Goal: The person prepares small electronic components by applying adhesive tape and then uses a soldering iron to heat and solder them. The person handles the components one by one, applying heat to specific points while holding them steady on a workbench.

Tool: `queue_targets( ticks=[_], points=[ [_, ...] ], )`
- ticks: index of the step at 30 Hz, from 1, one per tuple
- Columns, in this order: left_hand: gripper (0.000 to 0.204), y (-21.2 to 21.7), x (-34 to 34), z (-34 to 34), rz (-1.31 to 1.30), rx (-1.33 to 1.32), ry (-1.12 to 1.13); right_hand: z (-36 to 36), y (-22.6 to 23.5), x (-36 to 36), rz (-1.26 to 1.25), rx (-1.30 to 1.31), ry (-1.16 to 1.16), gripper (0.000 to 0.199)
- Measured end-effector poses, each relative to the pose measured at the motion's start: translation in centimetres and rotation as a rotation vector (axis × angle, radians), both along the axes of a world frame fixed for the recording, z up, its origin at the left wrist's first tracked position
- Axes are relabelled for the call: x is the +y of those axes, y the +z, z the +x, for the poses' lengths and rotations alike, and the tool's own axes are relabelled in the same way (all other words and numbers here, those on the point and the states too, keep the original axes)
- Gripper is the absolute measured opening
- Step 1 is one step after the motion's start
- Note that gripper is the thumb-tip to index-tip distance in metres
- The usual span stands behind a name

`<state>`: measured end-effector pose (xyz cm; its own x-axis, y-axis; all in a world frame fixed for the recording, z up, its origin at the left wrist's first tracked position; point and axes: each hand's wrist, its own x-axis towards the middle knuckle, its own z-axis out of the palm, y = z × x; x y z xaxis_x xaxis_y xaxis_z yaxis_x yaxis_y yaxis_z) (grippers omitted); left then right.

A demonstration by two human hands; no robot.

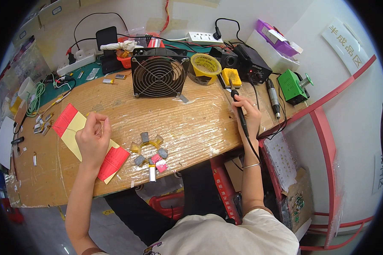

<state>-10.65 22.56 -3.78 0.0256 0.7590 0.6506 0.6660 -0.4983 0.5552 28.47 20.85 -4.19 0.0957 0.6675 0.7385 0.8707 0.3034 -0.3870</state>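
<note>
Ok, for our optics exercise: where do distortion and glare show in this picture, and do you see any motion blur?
Head view: black corners, and the front edge of the brown wooden tabletop bows; head view again: pale reflections streak it near the black square fan with a round wire grille; also head view: the bare right hand shows no obvious motion blur.

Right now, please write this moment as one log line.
left hand: thin wire, over paper | right hand: soldering iron, tip at sponge
</note>
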Motion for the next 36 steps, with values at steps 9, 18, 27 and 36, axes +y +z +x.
queue_targets(
  ticks=[9, 18, 27, 36],
  points=[
    [0.009, 0.1, 0.0, 0.0, -0.008, 0.021, -0.004, -0.3, 0.8, -0.5, 0.023, 0.354, -0.177, 0.013],
    [0.009, 0.1, 0.1, 0.0, -0.010, 0.052, 0.002, -0.5, 0.2, -0.9, 0.056, 0.083, -0.143, 0.014],
    [0.009, 0.2, 0.2, 0.1, -0.023, 0.069, 0.003, -0.5, -0.5, -2.2, 0.152, 0.348, -0.067, 0.013],
    [0.009, 0.0, 0.3, 0.0, -0.032, 0.069, 0.001, -1.0, 1.3, -4.7, 0.342, 1.351, 0.229, 0.017]
  ],
)
